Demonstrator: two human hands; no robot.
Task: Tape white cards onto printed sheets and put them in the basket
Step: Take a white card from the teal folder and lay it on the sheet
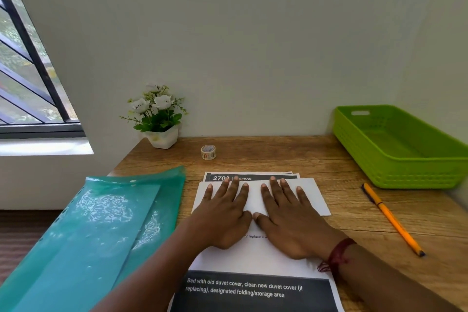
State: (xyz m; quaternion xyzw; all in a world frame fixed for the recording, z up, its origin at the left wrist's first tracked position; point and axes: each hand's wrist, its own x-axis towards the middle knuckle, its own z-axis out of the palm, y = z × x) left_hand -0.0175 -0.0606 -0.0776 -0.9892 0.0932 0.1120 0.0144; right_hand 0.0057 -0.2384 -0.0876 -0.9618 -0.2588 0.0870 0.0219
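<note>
Okay, both hands flat. My left hand [222, 210] and right hand [291, 215] lie side by side, fingers straight and spread, thumbs almost touching, pressing down on the white card [311, 195]. The card lies across the far part of the printed sheet [253, 258], just below its dark header, and its right end pokes past the sheet's right edge. Likely I'm pinning it so it doesn't slide while I line it up. No tape on it that I can see, so taping looks not yet done.

The sheet lies at the near edge of the table [278, 154], in the middle, right in front of me. The tape roll [208, 152] stands near the far edge, apart from the sheet, so one hand must lift off to fetch it. The green basket [395, 175] is at the far right corner, nothing visible inside, ready for finished sheets. An orange pencil [392, 220] lies near the right edge. A teal plastic folder [101, 223] hangs over the left edge, probably the paper supply. A potted plant [162, 119] stands at the far left corner.
</note>
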